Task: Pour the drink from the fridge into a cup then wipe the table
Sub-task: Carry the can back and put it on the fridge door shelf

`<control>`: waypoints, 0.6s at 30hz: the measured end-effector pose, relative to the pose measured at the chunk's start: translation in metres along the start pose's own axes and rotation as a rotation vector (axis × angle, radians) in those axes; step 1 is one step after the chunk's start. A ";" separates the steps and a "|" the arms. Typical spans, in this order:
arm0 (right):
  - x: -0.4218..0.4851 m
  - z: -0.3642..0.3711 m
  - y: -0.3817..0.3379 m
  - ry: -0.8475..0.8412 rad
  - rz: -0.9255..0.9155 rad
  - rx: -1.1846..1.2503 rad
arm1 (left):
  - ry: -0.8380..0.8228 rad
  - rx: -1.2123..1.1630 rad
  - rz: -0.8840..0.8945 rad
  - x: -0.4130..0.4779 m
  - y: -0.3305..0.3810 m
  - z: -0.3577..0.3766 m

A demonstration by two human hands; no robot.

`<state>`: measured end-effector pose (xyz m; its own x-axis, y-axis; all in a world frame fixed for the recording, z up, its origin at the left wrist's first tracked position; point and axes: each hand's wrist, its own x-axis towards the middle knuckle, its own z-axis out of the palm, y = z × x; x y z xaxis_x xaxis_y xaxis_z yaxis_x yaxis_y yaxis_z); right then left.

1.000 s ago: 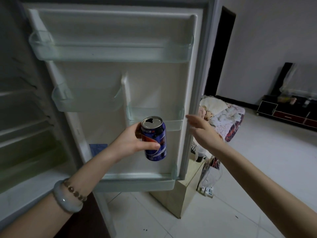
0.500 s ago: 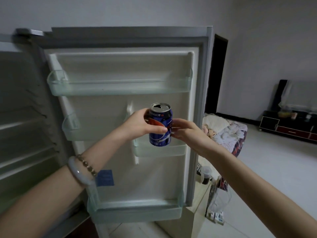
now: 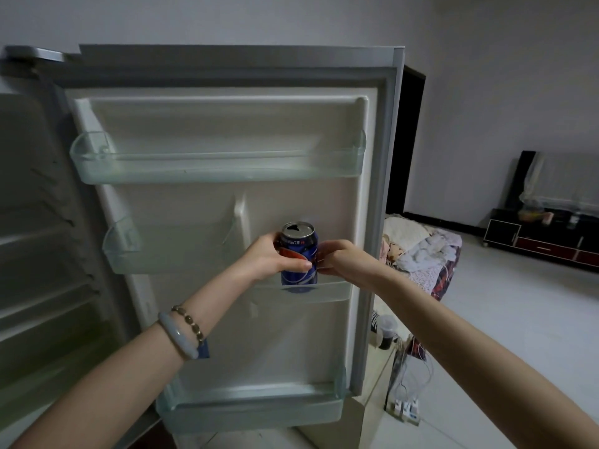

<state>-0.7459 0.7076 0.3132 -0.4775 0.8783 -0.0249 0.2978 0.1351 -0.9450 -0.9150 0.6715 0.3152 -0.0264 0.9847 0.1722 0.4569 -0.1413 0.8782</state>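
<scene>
A blue drink can (image 3: 299,254) with an opened top is upright, its base inside the small clear shelf (image 3: 327,290) on the open fridge door (image 3: 201,202). My left hand (image 3: 272,259) wraps the can from the left, thumb across its front. From the right, my right hand (image 3: 338,257) touches the can's side with its fingers. No cup or table is in view.
The fridge interior (image 3: 39,254) with wire shelves is at the left. Clear door shelves sit above and below the can. Right of the door stand a pile of bedding (image 3: 421,251), a dark cup (image 3: 386,332), a power strip (image 3: 406,409) and a low black cabinet (image 3: 544,241).
Both hands and the can have moved toward the door's small right shelf. My right hand went from the door edge to the can's side. The view tilted upward.
</scene>
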 end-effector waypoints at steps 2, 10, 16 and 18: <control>0.002 0.001 0.000 0.007 0.009 -0.028 | -0.001 -0.001 -0.004 0.001 -0.004 0.002; 0.005 0.002 0.002 0.032 0.035 -0.130 | -0.021 0.068 -0.011 0.000 -0.002 0.004; -0.013 -0.008 0.003 0.137 -0.037 -0.239 | 0.073 0.314 -0.043 -0.021 -0.010 -0.001; -0.027 -0.015 0.005 0.206 -0.143 -0.344 | 0.163 0.362 0.028 -0.038 -0.013 0.000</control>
<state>-0.7190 0.6920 0.3143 -0.3694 0.9082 0.1969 0.5159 0.3767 -0.7694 -0.9198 0.6357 0.2973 -0.1372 0.9479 0.2876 0.7428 -0.0936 0.6630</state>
